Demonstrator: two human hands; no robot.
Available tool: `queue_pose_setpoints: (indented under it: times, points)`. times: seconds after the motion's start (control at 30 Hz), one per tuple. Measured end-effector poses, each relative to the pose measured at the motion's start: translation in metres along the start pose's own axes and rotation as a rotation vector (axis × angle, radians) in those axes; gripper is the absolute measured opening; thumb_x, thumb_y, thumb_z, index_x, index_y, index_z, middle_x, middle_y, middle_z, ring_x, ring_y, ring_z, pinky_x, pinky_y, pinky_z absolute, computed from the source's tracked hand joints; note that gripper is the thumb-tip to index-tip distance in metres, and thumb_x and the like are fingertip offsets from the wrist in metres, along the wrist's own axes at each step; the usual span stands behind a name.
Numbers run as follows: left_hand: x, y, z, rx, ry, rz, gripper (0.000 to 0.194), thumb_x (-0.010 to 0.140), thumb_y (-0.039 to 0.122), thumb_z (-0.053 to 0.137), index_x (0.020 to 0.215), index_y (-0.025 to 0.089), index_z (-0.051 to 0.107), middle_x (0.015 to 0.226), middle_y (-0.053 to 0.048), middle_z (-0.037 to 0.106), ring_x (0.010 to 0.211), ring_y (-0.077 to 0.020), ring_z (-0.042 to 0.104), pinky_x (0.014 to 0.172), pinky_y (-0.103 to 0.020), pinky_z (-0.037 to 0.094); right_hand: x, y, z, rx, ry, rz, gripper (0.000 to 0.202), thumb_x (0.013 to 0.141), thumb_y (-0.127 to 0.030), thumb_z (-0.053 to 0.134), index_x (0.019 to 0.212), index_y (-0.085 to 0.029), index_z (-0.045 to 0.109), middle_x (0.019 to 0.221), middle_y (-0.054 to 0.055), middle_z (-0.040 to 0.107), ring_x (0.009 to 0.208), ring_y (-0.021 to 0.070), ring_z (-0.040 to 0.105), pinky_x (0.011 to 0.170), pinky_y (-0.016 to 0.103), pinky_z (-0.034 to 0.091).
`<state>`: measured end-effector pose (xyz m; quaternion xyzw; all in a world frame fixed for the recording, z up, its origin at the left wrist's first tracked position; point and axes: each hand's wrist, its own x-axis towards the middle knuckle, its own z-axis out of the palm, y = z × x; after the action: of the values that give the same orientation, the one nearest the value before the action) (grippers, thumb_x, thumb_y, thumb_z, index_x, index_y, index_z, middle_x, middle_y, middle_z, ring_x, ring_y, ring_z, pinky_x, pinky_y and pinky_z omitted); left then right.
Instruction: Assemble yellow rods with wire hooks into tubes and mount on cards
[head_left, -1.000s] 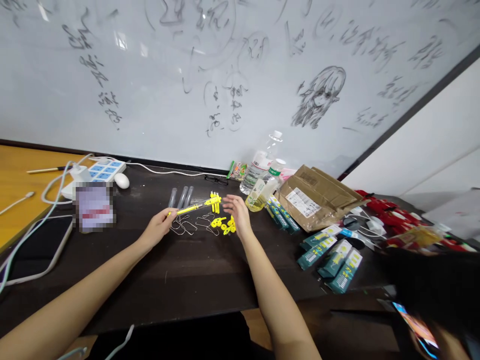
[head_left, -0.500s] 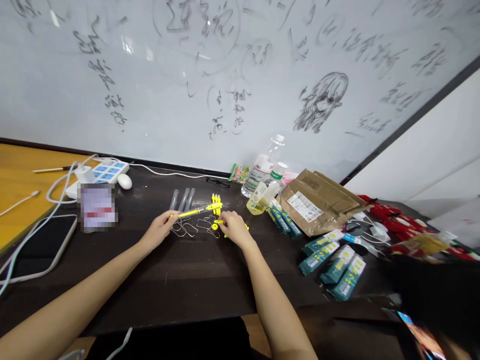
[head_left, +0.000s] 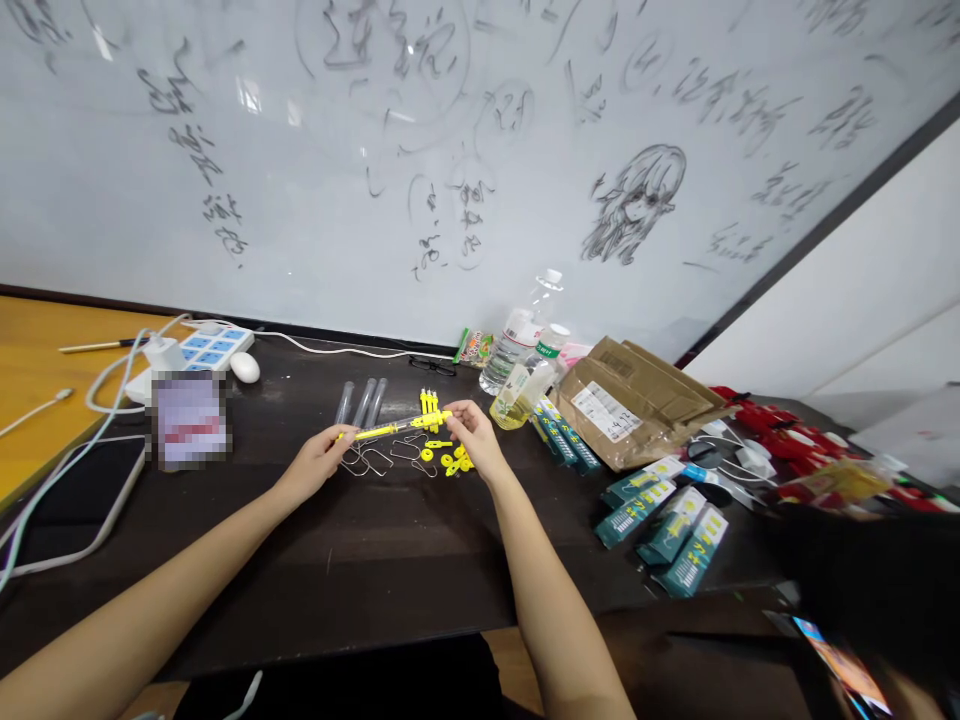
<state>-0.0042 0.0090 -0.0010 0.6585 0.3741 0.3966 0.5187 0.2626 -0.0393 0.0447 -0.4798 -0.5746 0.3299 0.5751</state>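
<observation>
My left hand is closed on the near end of a thin yellow and clear rod, held slanting above the dark table. At the rod's far, yellow end, my right hand has its fingers pinched; whether a small part is between them is too small to tell. Below lie bent metal hooks and small yellow pieces, some of them round. Several yellow parts stand in a row behind the rod. Clear tubes lie behind my left hand.
Bottles, a cardboard parcel and green boxes are on the right. At the left are a power strip, a white mouse, cables and a phone. A person with a lit phone is at the lower right.
My right hand has risen from the small yellow pieces to the rod's far end, uncovering those pieces. My left hand still holds the rod.
</observation>
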Motion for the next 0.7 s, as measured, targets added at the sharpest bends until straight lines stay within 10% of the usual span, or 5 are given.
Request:
queue_pose_setpoints:
  times: [0.7]
  points:
    - [-0.0015, 0.0027, -0.0007, 0.069, -0.008, 0.016, 0.048, 0.079, 0.056, 0.050, 0.104, 0.016, 0.059, 0.052, 0.008, 0.032, 0.042, -0.0084, 0.034, 0.042, -0.020, 0.028, 0.0002, 0.0009, 0.0018, -0.063, -0.011, 0.087, 0.032, 0.075, -0.049, 0.058, 0.069, -0.020, 0.047, 0.055, -0.005, 0.050, 0.045, 0.0086, 0.042, 0.042, 0.020, 0.035]
